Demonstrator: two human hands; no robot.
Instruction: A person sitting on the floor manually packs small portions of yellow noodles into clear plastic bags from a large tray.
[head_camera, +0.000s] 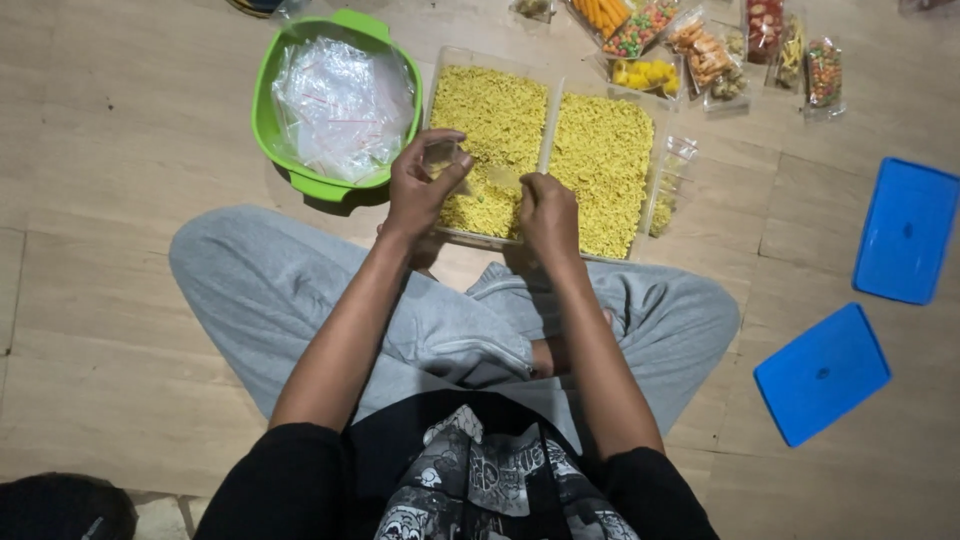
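Observation:
My left hand (425, 180) and my right hand (547, 212) are together on a small clear plastic bag (480, 175), holding it over the near edge of two clear tubs. The left tub (445, 60) and the right tub (655, 150) stand side by side, both full of thin yellow snack sticks (600, 150). A few yellow sticks seem to lie inside the bag between my fingers. I sit cross-legged in grey trousers (270, 290) on the floor, right behind the tubs.
A green basin (262, 115) with several empty clear bags stands at the left. Filled snack bags (700, 50) lie behind the tubs, one more bag (668, 185) at the right tub's side. Two blue lids (820, 372) (905, 230) lie on the wooden floor at right.

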